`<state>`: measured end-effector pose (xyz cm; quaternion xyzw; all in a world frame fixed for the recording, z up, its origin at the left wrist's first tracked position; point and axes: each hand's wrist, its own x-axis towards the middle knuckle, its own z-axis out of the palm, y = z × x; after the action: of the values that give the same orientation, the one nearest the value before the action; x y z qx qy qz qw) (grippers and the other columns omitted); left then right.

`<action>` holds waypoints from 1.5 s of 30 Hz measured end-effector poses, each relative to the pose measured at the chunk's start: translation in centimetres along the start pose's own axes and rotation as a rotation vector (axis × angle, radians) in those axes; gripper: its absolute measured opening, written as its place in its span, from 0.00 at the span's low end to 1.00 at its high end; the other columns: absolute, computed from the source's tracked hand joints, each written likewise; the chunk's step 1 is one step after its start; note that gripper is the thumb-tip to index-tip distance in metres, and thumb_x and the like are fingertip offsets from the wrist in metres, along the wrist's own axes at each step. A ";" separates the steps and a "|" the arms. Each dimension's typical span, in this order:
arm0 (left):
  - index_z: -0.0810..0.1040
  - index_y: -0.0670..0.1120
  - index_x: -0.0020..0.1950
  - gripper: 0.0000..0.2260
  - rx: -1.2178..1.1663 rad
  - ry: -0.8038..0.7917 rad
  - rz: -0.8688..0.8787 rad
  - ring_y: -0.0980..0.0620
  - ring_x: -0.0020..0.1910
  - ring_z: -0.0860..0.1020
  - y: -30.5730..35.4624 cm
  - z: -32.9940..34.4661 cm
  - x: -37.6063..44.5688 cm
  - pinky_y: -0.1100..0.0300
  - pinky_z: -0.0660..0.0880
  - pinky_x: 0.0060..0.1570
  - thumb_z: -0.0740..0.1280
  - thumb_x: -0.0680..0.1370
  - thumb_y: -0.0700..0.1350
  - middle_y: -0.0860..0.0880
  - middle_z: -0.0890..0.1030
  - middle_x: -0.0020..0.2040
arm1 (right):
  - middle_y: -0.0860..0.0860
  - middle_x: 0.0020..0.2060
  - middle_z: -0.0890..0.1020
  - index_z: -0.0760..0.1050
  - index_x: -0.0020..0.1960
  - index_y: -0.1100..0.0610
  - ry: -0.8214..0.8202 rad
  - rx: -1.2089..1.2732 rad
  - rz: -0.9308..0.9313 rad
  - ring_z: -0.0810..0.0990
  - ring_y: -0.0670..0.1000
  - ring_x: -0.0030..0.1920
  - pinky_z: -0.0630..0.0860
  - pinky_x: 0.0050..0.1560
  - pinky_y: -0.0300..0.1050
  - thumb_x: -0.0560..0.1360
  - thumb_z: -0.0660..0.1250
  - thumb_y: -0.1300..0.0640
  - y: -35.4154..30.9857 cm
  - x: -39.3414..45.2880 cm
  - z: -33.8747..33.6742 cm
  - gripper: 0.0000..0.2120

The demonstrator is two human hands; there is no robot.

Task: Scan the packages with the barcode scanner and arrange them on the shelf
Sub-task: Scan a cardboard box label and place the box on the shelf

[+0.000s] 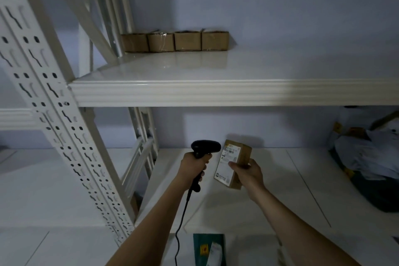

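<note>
My left hand (193, 166) grips the handle of a black barcode scanner (205, 149); its head points right at a small brown cardboard package (235, 165) with a white label. My right hand (248, 174) holds that package upright, label side toward the scanner, above the lower shelf. The scanner's black cable (180, 222) hangs down past my left forearm. Several similar brown boxes (174, 41) stand in a row at the back left of the upper shelf (216, 93).
A white perforated upright post (54, 103) of the rack slants across the left. A pile of grey and dark bagged parcels (367, 162) lies on the lower shelf at the right. A dark green packet (209, 248) sits at the bottom edge.
</note>
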<state>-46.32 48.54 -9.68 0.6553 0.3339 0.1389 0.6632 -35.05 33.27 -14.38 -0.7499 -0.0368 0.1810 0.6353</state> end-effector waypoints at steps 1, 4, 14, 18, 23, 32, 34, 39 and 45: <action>0.78 0.41 0.40 0.10 0.027 -0.002 0.013 0.52 0.21 0.69 0.2 0.3 -0.3 0.62 0.68 0.24 0.70 0.73 0.49 0.49 0.74 0.26 | 0.51 0.53 0.84 0.77 0.58 0.53 0.013 0.006 -0.009 0.83 0.54 0.52 0.81 0.57 0.57 0.70 0.78 0.53 0.0 -0.1 0.0 0.19; 0.77 0.42 0.39 0.11 0.078 -0.013 0.037 0.52 0.21 0.69 0.7 1.0 -0.8 0.62 0.68 0.24 0.70 0.72 0.50 0.50 0.74 0.25 | 0.51 0.52 0.84 0.77 0.58 0.53 0.024 0.029 -0.029 0.83 0.53 0.51 0.81 0.58 0.56 0.70 0.78 0.53 0.2 -0.5 -0.1 0.19; 0.77 0.43 0.39 0.10 0.119 -0.054 0.044 0.52 0.22 0.69 1.0 1.9 -1.5 0.62 0.68 0.24 0.69 0.72 0.49 0.50 0.74 0.26 | 0.49 0.51 0.84 0.77 0.57 0.51 0.012 0.051 -0.036 0.83 0.51 0.51 0.82 0.56 0.54 0.70 0.78 0.52 -0.1 -0.6 -0.9 0.18; 0.77 0.42 0.39 0.10 0.143 -0.072 0.053 0.52 0.23 0.70 1.0 2.1 -1.6 0.61 0.69 0.25 0.69 0.73 0.49 0.49 0.75 0.28 | 0.48 0.50 0.83 0.76 0.56 0.49 -0.001 0.052 -0.055 0.82 0.50 0.50 0.80 0.50 0.47 0.70 0.78 0.51 -0.2 -0.9 -1.2 0.17; 0.77 0.42 0.40 0.10 0.131 -0.081 0.039 0.52 0.23 0.70 0.7 2.3 -1.8 0.61 0.69 0.25 0.69 0.73 0.49 0.48 0.75 0.28 | 0.48 0.50 0.83 0.76 0.55 0.49 -0.020 0.063 -0.057 0.82 0.49 0.50 0.79 0.47 0.45 0.70 0.78 0.52 -0.1 -1.2 -1.5 0.16; 0.77 0.41 0.40 0.11 0.095 -0.074 0.016 0.52 0.22 0.69 0.5 2.3 -1.8 0.62 0.67 0.23 0.70 0.72 0.49 0.49 0.74 0.27 | 0.50 0.51 0.83 0.76 0.57 0.50 -0.025 0.087 -0.028 0.83 0.52 0.51 0.80 0.52 0.48 0.71 0.78 0.54 0.5 -1.0 -1.6 0.17; 0.77 0.42 0.40 0.10 0.106 -0.083 0.014 0.51 0.22 0.69 0.5 2.2 -1.7 0.61 0.68 0.23 0.70 0.73 0.49 0.48 0.74 0.27 | 0.49 0.50 0.83 0.76 0.55 0.49 -0.024 0.083 -0.028 0.83 0.52 0.51 0.81 0.53 0.50 0.70 0.78 0.54 0.6 -1.0 -1.6 0.16; 0.77 0.42 0.40 0.10 0.115 -0.081 0.024 0.52 0.22 0.70 0.3 2.1 -1.4 0.61 0.69 0.24 0.70 0.73 0.48 0.49 0.75 0.27 | 0.49 0.50 0.83 0.76 0.53 0.48 -0.025 0.079 -0.034 0.83 0.51 0.50 0.80 0.52 0.49 0.70 0.78 0.53 0.6 -0.8 -1.4 0.16; 0.79 0.41 0.44 0.08 0.077 -0.083 -0.014 0.52 0.23 0.70 -0.4 1.9 -0.9 0.61 0.68 0.25 0.69 0.73 0.47 0.49 0.75 0.28 | 0.51 0.52 0.83 0.76 0.55 0.51 -0.025 0.076 -0.008 0.83 0.53 0.52 0.81 0.58 0.55 0.71 0.77 0.54 0.6 -0.5 -1.3 0.16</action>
<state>-45.84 46.45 -9.98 0.6832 0.3157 0.0942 0.6517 -35.21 31.79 -14.69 -0.7227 -0.0411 0.1892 0.6634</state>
